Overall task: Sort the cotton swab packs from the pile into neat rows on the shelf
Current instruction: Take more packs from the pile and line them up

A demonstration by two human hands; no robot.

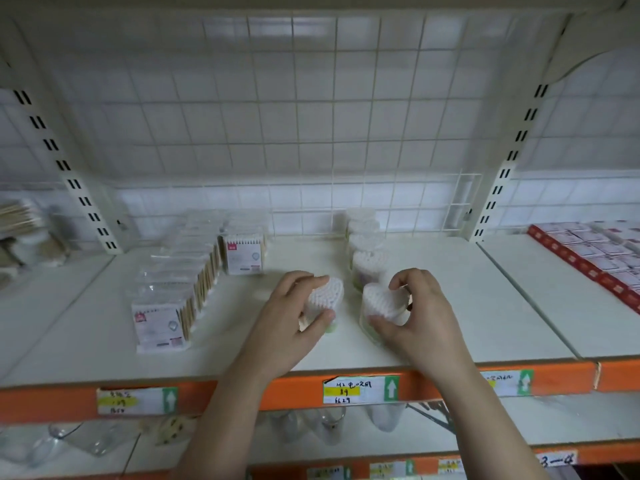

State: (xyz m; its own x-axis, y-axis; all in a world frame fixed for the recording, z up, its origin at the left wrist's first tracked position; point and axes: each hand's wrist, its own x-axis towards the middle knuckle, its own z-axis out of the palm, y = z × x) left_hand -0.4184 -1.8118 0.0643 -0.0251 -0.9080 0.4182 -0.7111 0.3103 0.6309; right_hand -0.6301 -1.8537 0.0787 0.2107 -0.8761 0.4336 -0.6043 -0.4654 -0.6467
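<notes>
White shelf [467, 299] with orange front edge [298, 389]; white swab packs [325, 294], pale green bases; red-edged boxes [595, 261] at three o'clock; white square-grid back panel [311, 116].

Found flat packs [173, 289] filed front to back at the left of the shelf [485, 306], round packs [369, 261] likewise to their right. Before that line, saw a near-left pack [327, 294] in the left hand [287, 320], a near-right pack [379, 303] in the right hand [426, 313].

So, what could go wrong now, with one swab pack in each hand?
1. The right hand holds the right pack close to the row of round packs; a nudge might push that row crooked.
2. The left hand holds the left pack seemingly tilted; it may tip over when released.
</notes>
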